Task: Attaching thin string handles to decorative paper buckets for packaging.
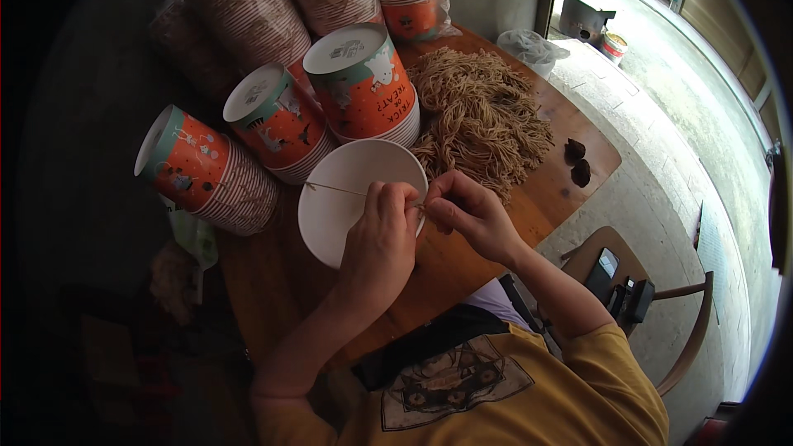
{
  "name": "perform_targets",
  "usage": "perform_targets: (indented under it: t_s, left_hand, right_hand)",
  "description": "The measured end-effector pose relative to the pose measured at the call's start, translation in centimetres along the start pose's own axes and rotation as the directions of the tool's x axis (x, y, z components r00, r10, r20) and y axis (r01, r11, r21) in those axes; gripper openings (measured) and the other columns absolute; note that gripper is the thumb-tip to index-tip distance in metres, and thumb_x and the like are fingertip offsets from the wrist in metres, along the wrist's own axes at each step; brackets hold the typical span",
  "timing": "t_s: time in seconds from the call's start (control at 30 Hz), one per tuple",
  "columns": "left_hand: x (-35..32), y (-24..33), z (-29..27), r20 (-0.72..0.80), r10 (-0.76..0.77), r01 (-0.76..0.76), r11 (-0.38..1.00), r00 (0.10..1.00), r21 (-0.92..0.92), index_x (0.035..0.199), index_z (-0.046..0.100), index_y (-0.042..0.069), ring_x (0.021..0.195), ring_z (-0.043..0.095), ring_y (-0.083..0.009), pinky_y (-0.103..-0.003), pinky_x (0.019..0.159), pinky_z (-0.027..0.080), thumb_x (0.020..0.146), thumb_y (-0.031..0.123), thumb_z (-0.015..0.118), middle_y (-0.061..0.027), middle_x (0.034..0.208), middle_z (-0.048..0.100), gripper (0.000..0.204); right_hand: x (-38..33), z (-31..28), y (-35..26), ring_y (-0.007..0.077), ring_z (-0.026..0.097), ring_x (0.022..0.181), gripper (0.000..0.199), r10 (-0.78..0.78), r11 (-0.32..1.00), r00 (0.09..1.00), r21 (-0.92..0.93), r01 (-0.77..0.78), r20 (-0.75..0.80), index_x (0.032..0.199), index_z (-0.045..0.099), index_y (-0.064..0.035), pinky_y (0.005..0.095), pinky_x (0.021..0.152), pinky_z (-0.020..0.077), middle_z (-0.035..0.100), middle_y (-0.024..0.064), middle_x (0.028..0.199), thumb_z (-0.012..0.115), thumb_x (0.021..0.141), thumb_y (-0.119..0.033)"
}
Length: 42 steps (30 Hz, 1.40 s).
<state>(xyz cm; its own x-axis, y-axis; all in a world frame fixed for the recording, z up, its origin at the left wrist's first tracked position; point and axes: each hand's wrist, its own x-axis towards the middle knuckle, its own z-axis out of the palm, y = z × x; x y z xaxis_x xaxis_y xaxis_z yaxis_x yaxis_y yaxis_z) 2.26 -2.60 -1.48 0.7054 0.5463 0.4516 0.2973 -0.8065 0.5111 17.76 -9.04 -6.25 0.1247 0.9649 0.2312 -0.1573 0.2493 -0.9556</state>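
Observation:
A white paper bucket (326, 219) stands at the table's near side with its open mouth facing up toward me. Thin tan cord (337, 189) runs across the mouth from a hole by the left rim toward the right rim. My left hand (382, 227) reaches over the bucket, its thumb and fingers pinched on the cord at the right rim. Close beside it, my right hand (469, 213) is also closed in a pinch on the cord, just outside the rim. The fingers hide the cord's end and most of the right rim.
Stacks of upside-down orange paper buckets (363, 91) stand behind, with plastic-wrapped stacks (248, 8) farther back. A heap of tan cords (479, 111) lies at the right on the wooden table (578, 144), near two dark pieces (577, 163). A chair (607, 268) holds a phone (607, 263).

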Motion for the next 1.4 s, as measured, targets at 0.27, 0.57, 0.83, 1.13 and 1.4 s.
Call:
perform_targets:
  t_s: [0.27, 0.57, 0.83, 1.13, 1.4]
  left_hand:
    - [0.3, -0.2, -0.3, 0.023, -0.054, 0.053, 0.997, 0.998, 0.047, 0.100, 0.047, 0.003, 0.083, 0.059, -0.0358, -0.044, 0.066, 0.049, 0.088, 0.004, 0.056, -0.0145, 0.096, 0.050, 0.015]
    - [0.8, -0.7, -1.1, 0.236, -0.283, 0.357, 0.854, 0.929, -0.378, 0.096, 0.051, 0.001, 0.072, 0.059, -0.0176, -0.032, 0.062, 0.048, 0.091, 0.006, 0.052, -0.0084, 0.088, 0.055, 0.007]
    - [1.1, -1.2, -1.2, 0.335, -0.372, 0.499, 0.684, 0.866, -0.532, 0.096, 0.050, 0.003, 0.074, 0.052, -0.0019, -0.019, 0.065, 0.045, 0.094, 0.008, 0.052, 0.0012, 0.083, 0.055, 0.005]
    - [1.1, -0.4, -1.1, 0.252, -0.294, 0.381, 0.809, 0.922, -0.448, 0.095, 0.050, 0.002, 0.078, 0.054, -0.0058, -0.024, 0.071, 0.046, 0.092, 0.005, 0.055, -0.0005, 0.085, 0.056, 0.006]
    - [0.8, -0.6, -0.7, 0.057, -0.108, 0.120, 0.957, 0.992, -0.263, 0.091, 0.045, 0.001, 0.077, 0.058, -0.0292, -0.039, 0.067, 0.047, 0.086, 0.001, 0.057, -0.0128, 0.087, 0.053, 0.012]
  right_hand:
    - [-0.3, 0.1, 0.2, 0.0035, 0.050, 0.072, 0.014, -0.032, 0.999, 0.999, 0.013, 0.032, 0.012, 0.100, 0.051, -0.0064, 0.0190, 0.062, 0.0429, 0.054, -0.0036, 0.083, 0.054, 0.096, -0.020]
    - [-0.4, -0.1, 1.1, 0.0046, 0.051, 0.075, 0.016, -0.043, 0.998, 0.999, 0.046, 0.041, 0.026, 0.104, 0.049, -0.0067, 0.0202, 0.064, 0.0454, 0.052, -0.0016, 0.087, 0.051, 0.097, -0.021]
    - [-0.1, -0.2, 1.6, 0.0078, 0.053, 0.075, 0.018, -0.083, 0.992, 0.996, 0.101, 0.079, 0.033, 0.103, 0.045, -0.0065, 0.0219, 0.063, 0.0457, 0.052, 0.0019, 0.087, 0.048, 0.099, -0.023]
    - [-0.2, 0.2, 0.7, 0.0066, 0.053, 0.075, 0.019, -0.015, 0.983, 1.000, 0.181, 0.013, 0.007, 0.109, 0.048, -0.0040, 0.0223, 0.067, 0.0467, 0.053, 0.0006, 0.087, 0.045, 0.100, -0.020]
    - [0.1, 0.4, -0.6, 0.0074, 0.054, 0.075, 0.017, -0.146, 0.927, 0.989, -0.349, 0.134, -0.010, 0.100, 0.056, -0.0033, 0.0223, 0.065, 0.0453, 0.053, 0.0007, 0.087, 0.063, 0.087, -0.011]
